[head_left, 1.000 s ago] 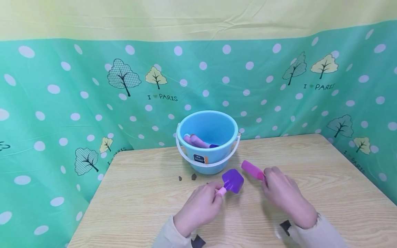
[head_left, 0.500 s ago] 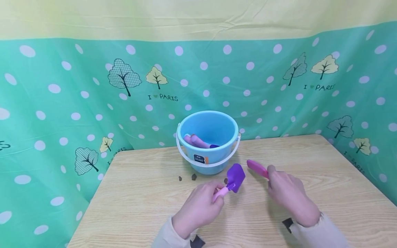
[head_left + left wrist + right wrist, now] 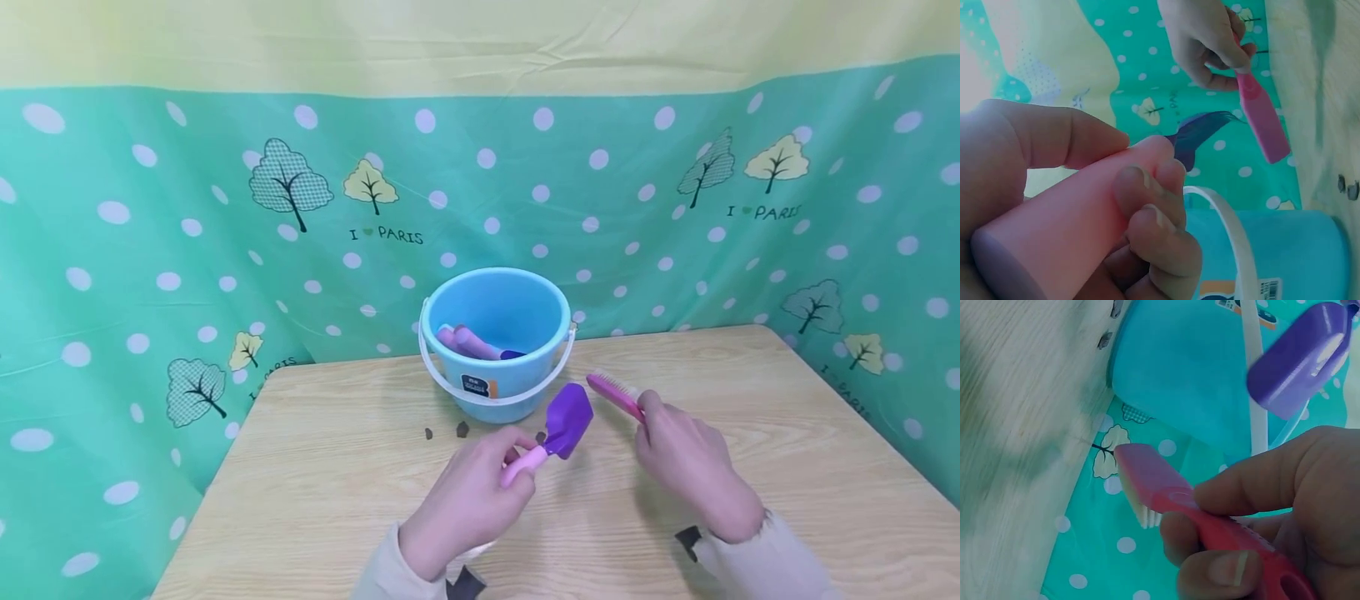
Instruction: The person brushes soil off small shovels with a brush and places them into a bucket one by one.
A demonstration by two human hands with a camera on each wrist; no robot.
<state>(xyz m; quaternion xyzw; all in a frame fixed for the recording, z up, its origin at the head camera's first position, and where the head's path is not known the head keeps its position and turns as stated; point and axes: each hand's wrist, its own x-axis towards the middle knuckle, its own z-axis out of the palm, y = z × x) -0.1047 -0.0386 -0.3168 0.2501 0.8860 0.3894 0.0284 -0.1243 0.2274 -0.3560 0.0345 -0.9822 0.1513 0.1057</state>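
Note:
My left hand (image 3: 480,492) grips the pink handle (image 3: 1072,219) of a small toy shovel, its purple blade (image 3: 570,419) raised in front of the bucket. A pink brush (image 3: 615,395) with pale bristles (image 3: 1141,509) is held by my right hand (image 3: 686,458), thumb and fingers around its handle. The brush head points up and left, to the right of the shovel blade. Behind both tools stands a light blue bucket (image 3: 502,387) with a white handle (image 3: 491,402) hanging over its front. Dark crumbs (image 3: 462,429) lie on the table before it, one close to the blade.
Pink-handled tools (image 3: 474,343) lie inside the bucket, their lower ends hidden by its wall. The wooden table (image 3: 322,492) backs onto a green dotted curtain (image 3: 390,283). Pieces of black tape (image 3: 465,583) show by the sleeves.
The shovel blade has tipped upward and away from the table. My right hand has turned the brush, so its bristles now show. The head view has shifted slightly.

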